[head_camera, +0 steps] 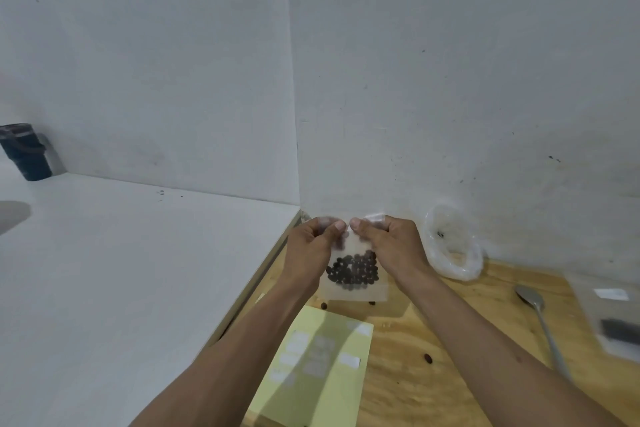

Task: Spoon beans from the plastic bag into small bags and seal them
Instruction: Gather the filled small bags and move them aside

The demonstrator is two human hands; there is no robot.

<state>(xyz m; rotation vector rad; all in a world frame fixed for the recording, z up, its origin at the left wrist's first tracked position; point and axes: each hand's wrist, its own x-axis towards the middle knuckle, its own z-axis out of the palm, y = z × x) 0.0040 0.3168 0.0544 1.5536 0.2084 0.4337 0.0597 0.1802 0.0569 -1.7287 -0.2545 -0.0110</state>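
small bag's (353, 274) top edge hidden behind thumbs, right-edge packet (616, 315) blurred and cut off, sheet's labels (311, 357) blurred

Small clear bag (353, 274) of dark beans (353, 273), upright above wooden table.
Top edge pinched; rolled-down plastic bag (452, 246) and spoon (540, 319) right.
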